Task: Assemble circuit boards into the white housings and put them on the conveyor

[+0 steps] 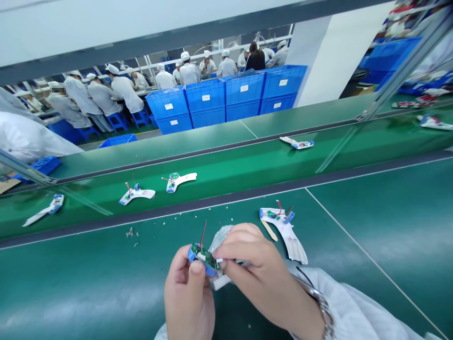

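My left hand (187, 297) and my right hand (255, 269) meet low in the middle of the view, both closed on one small part (204, 257): a white plastic shell with a blue end, a green circuit board and a thin red wire sticking up. The left thumb presses on the board's near edge. The right fingers pinch the shell from the right and hide most of it. Just beyond my right hand a second, similar white shell (283, 229) with board and wires lies flat on the green bench (88, 283), a small wooden stick beside it.
A green conveyor belt (247, 165) runs across beyond the bench with several more white shells (136, 193) on it. Small debris (130, 232) lies on the bench at left. Blue crates (226, 97) are stacked behind, and people in white coats and caps sit at far tables.
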### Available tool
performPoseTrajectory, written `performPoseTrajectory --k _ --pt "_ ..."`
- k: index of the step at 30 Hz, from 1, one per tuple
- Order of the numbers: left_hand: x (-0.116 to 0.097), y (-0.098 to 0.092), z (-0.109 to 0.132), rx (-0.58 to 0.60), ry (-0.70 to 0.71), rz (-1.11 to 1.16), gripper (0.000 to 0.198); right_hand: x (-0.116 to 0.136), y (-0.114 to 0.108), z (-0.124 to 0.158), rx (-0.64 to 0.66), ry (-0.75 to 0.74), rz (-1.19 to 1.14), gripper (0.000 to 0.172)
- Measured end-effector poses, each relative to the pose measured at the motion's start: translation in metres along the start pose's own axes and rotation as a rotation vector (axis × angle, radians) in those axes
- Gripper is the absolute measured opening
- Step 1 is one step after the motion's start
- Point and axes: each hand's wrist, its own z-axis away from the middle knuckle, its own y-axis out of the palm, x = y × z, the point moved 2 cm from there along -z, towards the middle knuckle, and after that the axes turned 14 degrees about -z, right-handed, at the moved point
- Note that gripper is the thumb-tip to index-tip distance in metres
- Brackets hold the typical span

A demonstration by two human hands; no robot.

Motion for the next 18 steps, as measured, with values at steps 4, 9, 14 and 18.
performPoseTrajectory --k 4,9,14,18 --pt "-0.001 0.007 0.0 -0.018 -0.043 0.029 0.029 0.0 0.0 0.002 -0.009 -0.088 0.044 0.02" --pt "0.002 0.008 0.0 -0.026 -0.062 0.008 0.03 -0.003 0.003 0.009 -0.052 -0.134 0.117 0.019" --pt "-0.002 0.002 0.006 -0.041 0.086 -0.229 0.027 0.004 -0.004 0.015 -0.122 -0.11 0.133 0.019" --pt "-0.011 0.004 0.014 0.027 0.201 -0.547 0.025 0.019 -0.019 0.006 -0.082 -0.129 0.119 0.017"
